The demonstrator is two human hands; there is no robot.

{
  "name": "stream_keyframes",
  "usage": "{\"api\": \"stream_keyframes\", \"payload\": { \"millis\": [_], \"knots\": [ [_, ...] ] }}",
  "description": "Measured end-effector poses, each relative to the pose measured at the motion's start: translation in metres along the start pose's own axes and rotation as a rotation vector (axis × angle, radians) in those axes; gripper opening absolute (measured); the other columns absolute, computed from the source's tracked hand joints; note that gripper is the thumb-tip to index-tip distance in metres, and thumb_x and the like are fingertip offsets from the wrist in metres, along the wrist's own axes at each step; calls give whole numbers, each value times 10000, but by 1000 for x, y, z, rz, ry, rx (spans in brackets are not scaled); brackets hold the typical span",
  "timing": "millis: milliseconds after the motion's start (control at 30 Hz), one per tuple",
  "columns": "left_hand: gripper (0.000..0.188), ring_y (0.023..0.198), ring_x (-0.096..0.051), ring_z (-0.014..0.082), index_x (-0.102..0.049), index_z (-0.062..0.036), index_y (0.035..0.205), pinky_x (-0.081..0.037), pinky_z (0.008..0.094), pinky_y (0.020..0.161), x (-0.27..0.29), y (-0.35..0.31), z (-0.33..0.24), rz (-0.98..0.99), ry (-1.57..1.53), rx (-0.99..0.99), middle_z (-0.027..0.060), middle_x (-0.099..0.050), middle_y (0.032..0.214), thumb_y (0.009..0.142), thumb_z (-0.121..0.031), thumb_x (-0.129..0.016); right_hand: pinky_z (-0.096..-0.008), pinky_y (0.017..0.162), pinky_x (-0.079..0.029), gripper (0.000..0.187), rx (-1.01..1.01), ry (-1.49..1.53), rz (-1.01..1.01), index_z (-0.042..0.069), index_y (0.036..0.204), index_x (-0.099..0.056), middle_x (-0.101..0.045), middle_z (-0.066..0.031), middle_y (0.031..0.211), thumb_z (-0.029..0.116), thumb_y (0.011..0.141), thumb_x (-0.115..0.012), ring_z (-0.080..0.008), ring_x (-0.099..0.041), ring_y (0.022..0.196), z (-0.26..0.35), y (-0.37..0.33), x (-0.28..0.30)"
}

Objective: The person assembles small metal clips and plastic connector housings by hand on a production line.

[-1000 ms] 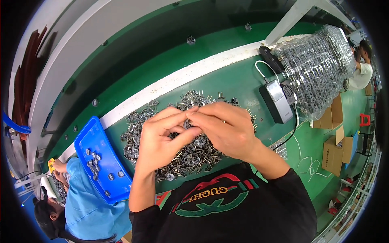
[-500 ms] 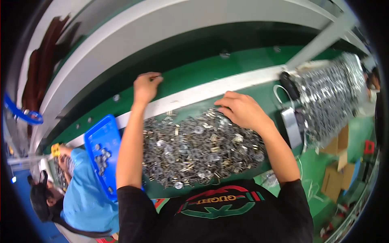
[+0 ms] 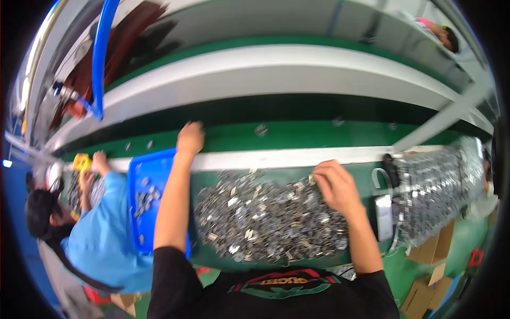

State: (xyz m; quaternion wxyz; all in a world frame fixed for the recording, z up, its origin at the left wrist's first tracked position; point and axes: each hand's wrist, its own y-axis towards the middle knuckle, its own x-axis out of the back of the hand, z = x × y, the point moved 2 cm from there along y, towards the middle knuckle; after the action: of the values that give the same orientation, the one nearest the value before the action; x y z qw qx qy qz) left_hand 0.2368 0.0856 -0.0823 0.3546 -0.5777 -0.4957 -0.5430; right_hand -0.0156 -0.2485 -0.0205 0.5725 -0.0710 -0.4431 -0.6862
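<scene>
A wide heap of small shiny metal parts (image 3: 271, 220) lies on the green worktop in front of me. My left hand (image 3: 190, 138) is over the green conveyor belt (image 3: 228, 133) beyond the white rail. Its fingers are curled closed and blurred, so whatever they hold is hidden. At the heap's far right edge, my right hand (image 3: 337, 186) has its fingertips bent down around a small metal piece (image 3: 312, 180). A blue tray (image 3: 139, 183) holding several grey parts stands to the left of my left forearm.
Several small round parts (image 3: 260, 129) sit spaced along the belt. To the right are a white box-shaped device (image 3: 383, 217) with a cable and a stack of bagged metal parts (image 3: 441, 178). At left, a co-worker in a blue shirt (image 3: 109, 228) works near a yellow object (image 3: 82, 162). Cardboard boxes (image 3: 425, 295) lie lower right.
The view has tilted up, showing more beyond the belt. My left hand's fingers, earlier stretched over the belt with a small part, are now curled in. My right hand stays by the heap's edge.
</scene>
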Motion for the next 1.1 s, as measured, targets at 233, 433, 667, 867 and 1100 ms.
{"api": "stream_keyframes", "payload": {
  "millis": [233,433,667,867,1100],
  "knots": [
    [308,731,-631,204,-672,9,999,-503,321,703,30,-25,-25,-98,-383,-72,114,-673,866,714,-106,-691,-310,706,-520,402,-188,381,-156,47,1075,-670,-565,-97,951,-140,766,-496,-198,-612,801,-42,-26,23],
    [286,675,-561,90,-638,38,1086,-452,223,605,90,-116,-116,94,-1056,-49,27,-608,814,801,32,-657,-309,703,-520,175,-140,180,-234,14,985,-677,-574,-102,925,21,825,-606,-219,-630,792,-42,-27,23],
    [458,820,-596,130,-501,74,1287,-512,240,703,93,-189,-167,201,-1560,127,85,-611,997,858,-19,-632,-302,648,-502,131,-48,343,-184,20,896,-683,-604,-83,846,116,807,-690,-201,-614,740,-19,-25,12],
    [367,798,-616,189,-560,55,1157,-520,309,716,85,-210,-201,190,-1725,15,99,-618,951,805,58,-662,-283,595,-484,123,-162,680,-142,12,868,-675,-634,-84,823,105,797,-713,-158,-606,669,12,-26,20],
    [382,875,-631,160,-592,74,1048,-599,292,756,75,-214,-217,161,-1661,-87,107,-588,993,699,184,-701,-282,565,-494,150,119,424,-197,-5,863,-667,-623,-89,836,-16,728,-733,-194,-622,660,55,-31,19]
  ]
}}
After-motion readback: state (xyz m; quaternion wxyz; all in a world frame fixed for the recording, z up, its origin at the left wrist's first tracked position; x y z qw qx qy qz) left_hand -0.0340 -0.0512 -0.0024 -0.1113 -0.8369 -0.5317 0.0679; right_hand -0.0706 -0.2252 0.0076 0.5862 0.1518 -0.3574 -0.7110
